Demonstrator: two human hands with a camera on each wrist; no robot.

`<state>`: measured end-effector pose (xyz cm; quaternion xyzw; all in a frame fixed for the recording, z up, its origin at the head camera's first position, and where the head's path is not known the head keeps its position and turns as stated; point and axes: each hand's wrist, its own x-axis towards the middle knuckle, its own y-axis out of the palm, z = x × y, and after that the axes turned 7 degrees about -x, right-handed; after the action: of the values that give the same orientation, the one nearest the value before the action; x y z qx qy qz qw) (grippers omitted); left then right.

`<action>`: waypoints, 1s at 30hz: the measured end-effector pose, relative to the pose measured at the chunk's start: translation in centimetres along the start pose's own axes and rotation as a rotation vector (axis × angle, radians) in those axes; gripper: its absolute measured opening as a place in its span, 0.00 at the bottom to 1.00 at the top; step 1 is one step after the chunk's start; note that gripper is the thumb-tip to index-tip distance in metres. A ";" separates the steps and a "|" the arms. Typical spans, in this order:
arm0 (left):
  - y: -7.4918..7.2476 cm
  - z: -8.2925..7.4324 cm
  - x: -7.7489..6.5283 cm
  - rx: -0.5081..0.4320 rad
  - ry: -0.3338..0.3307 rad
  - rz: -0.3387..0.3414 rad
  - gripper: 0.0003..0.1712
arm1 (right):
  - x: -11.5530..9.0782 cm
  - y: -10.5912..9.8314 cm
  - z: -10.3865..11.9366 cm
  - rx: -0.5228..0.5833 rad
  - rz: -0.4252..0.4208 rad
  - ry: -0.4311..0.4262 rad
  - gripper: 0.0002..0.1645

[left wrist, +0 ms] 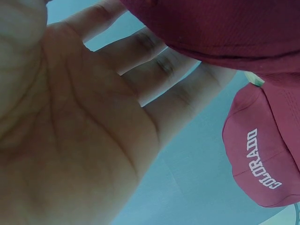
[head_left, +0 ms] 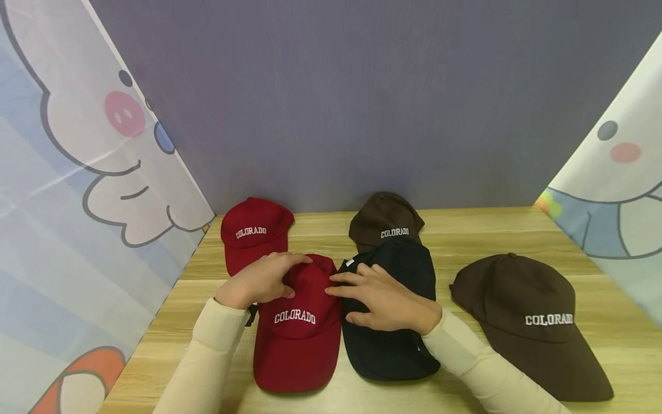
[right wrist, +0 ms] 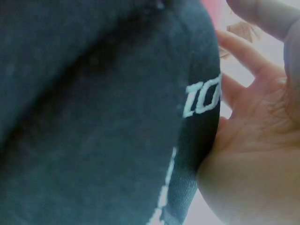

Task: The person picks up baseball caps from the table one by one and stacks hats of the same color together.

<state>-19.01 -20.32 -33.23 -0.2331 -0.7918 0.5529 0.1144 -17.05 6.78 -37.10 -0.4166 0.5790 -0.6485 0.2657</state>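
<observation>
A red cap [head_left: 297,345] with white COLORADO lettering lies at the front, brim toward me. My left hand [head_left: 264,282] rests at the left side of its crown, thumb and fingers spread; the left wrist view shows long, loosely straight fingers [left wrist: 178,89] partly hidden behind the red cloth. Just to the right is a black cap [head_left: 388,359], its lettering mostly covered in the head view. Over its crown lies my right hand [head_left: 385,299], fingers stretched left with their tips at the red cap's edge. In the right wrist view, black fabric [right wrist: 103,122] hides part of that hand.
Behind stand another red cap [head_left: 253,230] at the left and a brown cap [head_left: 385,218], which the black one overlaps. A larger brown cap [head_left: 522,310] lies at the right. A grey wall [head_left: 362,103] backs the wooden table [head_left: 496,230], with cartoon-printed sheets [head_left: 46,230] at both sides.
</observation>
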 end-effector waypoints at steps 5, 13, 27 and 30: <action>0.0 0.2 0.1 -0.001 0.004 -0.001 0.40 | 0.0 0.2 0.0 0.003 0.012 -0.001 0.34; 0.1 0.6 0.0 -0.014 0.040 -0.010 0.41 | 0.1 0.3 0.0 0.003 0.031 -0.006 0.35; -1.8 2.5 -0.7 -0.162 0.159 -0.125 0.31 | 0.0 0.3 0.0 -0.001 0.021 -0.009 0.35; -2.2 4.0 -0.8 -0.172 0.139 -0.214 0.27 | 0.0 0.3 0.0 0.003 0.017 -0.008 0.34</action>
<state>-20.64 -24.62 -32.54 -0.1940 -0.8466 0.4502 0.2070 -17.05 6.72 -37.41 -0.4138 0.5804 -0.6454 0.2744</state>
